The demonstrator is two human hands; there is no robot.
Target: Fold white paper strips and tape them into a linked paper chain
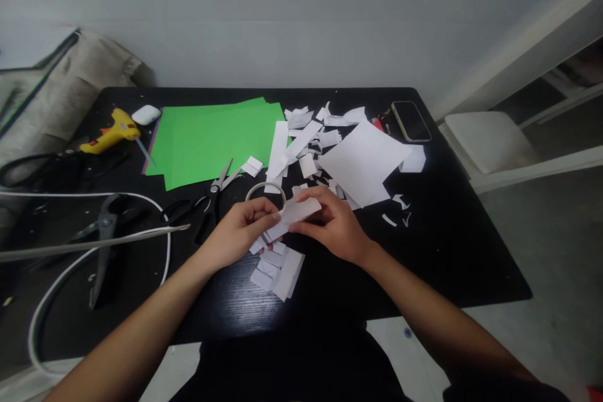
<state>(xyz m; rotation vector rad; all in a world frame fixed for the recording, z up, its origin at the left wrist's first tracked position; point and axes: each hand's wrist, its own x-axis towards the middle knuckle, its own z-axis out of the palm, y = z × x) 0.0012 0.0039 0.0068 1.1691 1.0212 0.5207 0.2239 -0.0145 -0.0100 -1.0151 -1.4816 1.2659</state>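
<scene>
White paper point(293, 213) runs lengthwise from the left hand point(242, 229) to the right hand point(335, 226), each pinching it near one end.

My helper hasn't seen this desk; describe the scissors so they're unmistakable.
On the black table, find the green sheets. The scissors lie at the sheets' near edge, beside the left hand. Open silver blades set them apart from the gray tool farther left.

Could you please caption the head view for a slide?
Left hand and right hand hold white paper above a black table, near scissors and green sheets.
</scene>
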